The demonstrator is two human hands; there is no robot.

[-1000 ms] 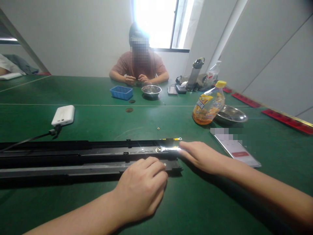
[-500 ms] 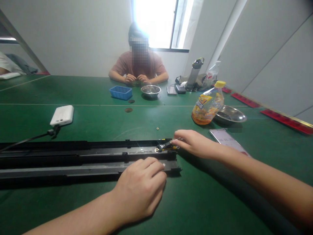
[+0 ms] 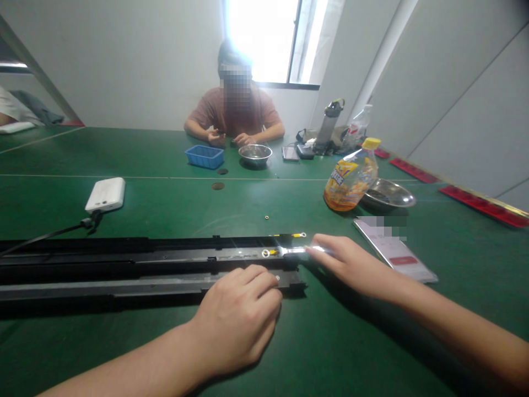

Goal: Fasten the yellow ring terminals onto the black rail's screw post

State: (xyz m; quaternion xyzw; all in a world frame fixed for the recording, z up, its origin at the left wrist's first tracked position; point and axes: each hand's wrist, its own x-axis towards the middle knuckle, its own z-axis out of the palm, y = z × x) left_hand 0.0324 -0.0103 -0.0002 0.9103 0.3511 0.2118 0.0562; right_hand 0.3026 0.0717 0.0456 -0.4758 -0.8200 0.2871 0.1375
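Observation:
Long black channel-shaped rails [image 3: 173,255] lie across the table in front of me. My left hand [image 3: 243,314] is curled over the near rail close to its right end, with the fingertips partly hidden. In my right hand [image 3: 345,262] is a shiny metal wrench [image 3: 294,250], gripped by the fingers and pointing left. Its head lies just right of a ring terminal [image 3: 265,253] with a yellow sleeve, seated in the middle channel. Another yellow-sleeved ring terminal [image 3: 303,235] sticks out past the far rail's end. A small brass-coloured nut [image 3: 266,217] lies on the table beyond.
A bottle with a yellow cap [image 3: 347,182], a metal bowl [image 3: 388,194] and a phone [image 3: 407,262] stand or lie to the right. At left is a white box [image 3: 105,194] with a black cable. Across the table, a person sits behind a blue basket [image 3: 204,159] and another bowl [image 3: 255,156].
My right hand has drawn back to the right with the wrench, whose head has come off the ring terminal. The other ring terminal now shows. My left hand stays in place.

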